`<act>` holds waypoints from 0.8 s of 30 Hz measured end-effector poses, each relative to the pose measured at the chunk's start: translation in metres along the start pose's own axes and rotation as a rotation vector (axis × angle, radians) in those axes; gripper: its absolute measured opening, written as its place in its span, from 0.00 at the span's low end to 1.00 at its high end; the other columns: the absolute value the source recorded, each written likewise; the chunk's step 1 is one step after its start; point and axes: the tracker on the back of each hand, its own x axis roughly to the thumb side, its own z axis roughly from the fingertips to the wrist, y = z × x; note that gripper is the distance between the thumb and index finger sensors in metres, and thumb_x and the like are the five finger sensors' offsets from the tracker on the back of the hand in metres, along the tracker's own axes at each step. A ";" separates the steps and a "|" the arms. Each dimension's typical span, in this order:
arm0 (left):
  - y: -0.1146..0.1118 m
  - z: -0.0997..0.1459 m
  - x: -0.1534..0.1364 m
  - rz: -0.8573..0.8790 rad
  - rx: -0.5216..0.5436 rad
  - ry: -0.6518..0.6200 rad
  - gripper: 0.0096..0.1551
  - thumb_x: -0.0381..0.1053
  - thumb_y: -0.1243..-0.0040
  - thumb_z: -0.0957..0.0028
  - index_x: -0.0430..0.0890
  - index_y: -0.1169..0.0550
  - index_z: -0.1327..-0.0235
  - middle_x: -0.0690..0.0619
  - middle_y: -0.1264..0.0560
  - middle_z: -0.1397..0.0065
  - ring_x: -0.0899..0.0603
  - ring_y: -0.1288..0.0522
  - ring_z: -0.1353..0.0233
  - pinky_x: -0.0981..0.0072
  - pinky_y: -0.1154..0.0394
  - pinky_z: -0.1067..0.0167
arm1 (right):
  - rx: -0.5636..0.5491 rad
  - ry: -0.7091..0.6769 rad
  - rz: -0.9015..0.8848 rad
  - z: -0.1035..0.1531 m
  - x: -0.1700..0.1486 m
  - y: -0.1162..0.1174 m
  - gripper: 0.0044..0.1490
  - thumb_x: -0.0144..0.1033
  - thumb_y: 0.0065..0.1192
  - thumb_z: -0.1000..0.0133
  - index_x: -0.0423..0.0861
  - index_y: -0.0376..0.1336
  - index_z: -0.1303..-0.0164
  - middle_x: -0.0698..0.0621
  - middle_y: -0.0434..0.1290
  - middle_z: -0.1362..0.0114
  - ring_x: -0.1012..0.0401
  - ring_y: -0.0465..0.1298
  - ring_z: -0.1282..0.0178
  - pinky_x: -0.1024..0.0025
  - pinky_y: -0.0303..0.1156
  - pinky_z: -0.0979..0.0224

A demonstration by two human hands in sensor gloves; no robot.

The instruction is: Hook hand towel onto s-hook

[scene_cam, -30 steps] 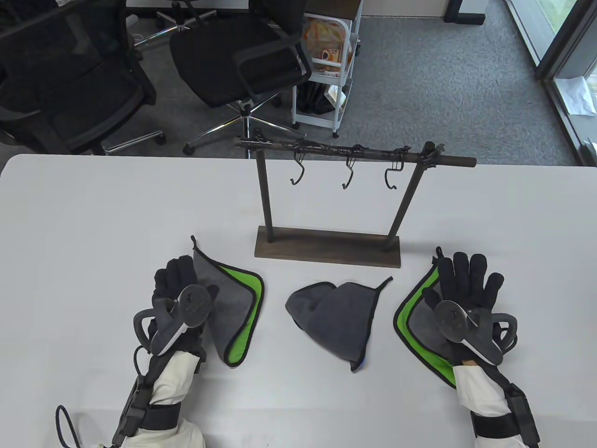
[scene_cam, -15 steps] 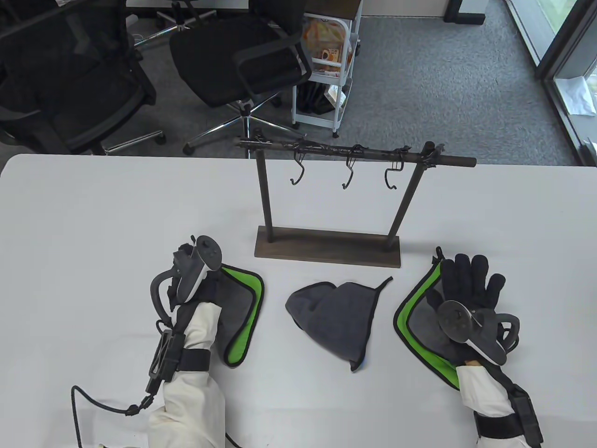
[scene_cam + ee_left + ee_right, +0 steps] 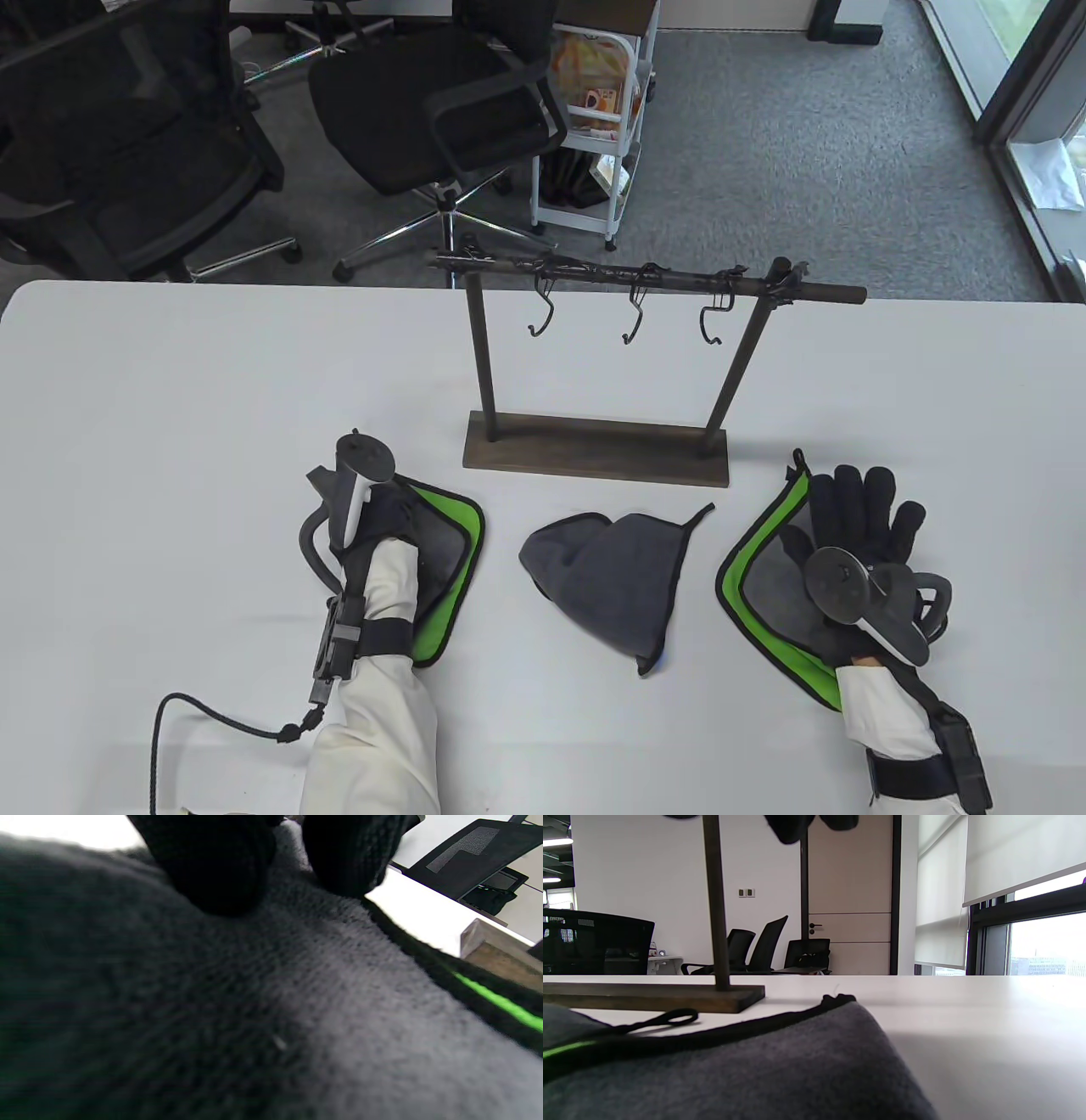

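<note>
On the white table (image 3: 170, 407), toward its far edge at the middle, stands a dark wooden rack (image 3: 598, 446) whose crossbar carries three s-hooks (image 3: 629, 318), all bare. Nearer the front edge lie three hand towels in a row: a left towel (image 3: 445, 569) with a green border, a plain grey middle towel (image 3: 607, 577) folded to a point with its loop toward the rack, and a right towel (image 3: 747, 586), also green-bordered, with its loop near the rack's base. None of them hangs on a hook. The left hand (image 3: 373, 518) rests on the left towel near its far corner; in the left wrist view two fingertips (image 3: 220, 866) press down into the grey pile, but whether they pinch any cloth I cannot tell. The right hand (image 3: 853, 531) lies flat on the right towel with its fingers (image 3: 874, 497) spread toward the far edge, grasping nothing. Both trackers sit on the backs of the hands.
</note>
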 end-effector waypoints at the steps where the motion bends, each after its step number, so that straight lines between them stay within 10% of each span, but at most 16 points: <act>1: 0.000 0.000 -0.001 0.004 0.006 0.003 0.41 0.54 0.34 0.47 0.37 0.31 0.24 0.37 0.34 0.28 0.51 0.26 0.42 0.81 0.13 0.56 | 0.001 -0.002 0.002 0.000 0.000 0.000 0.44 0.54 0.36 0.36 0.42 0.43 0.13 0.37 0.40 0.11 0.42 0.31 0.16 0.34 0.27 0.25; 9: -0.001 0.002 -0.008 0.113 0.042 -0.046 0.22 0.50 0.36 0.46 0.48 0.21 0.39 0.42 0.31 0.30 0.51 0.25 0.44 0.76 0.14 0.57 | 0.007 0.000 -0.002 0.000 0.000 0.001 0.44 0.54 0.37 0.36 0.42 0.44 0.13 0.37 0.40 0.11 0.41 0.31 0.16 0.33 0.28 0.25; 24: 0.038 0.037 -0.010 0.492 0.075 -0.403 0.20 0.46 0.37 0.45 0.53 0.23 0.39 0.43 0.27 0.26 0.49 0.22 0.37 0.62 0.15 0.40 | 0.013 -0.004 0.002 0.000 0.001 0.002 0.44 0.53 0.37 0.36 0.41 0.45 0.14 0.37 0.42 0.11 0.41 0.32 0.16 0.33 0.28 0.25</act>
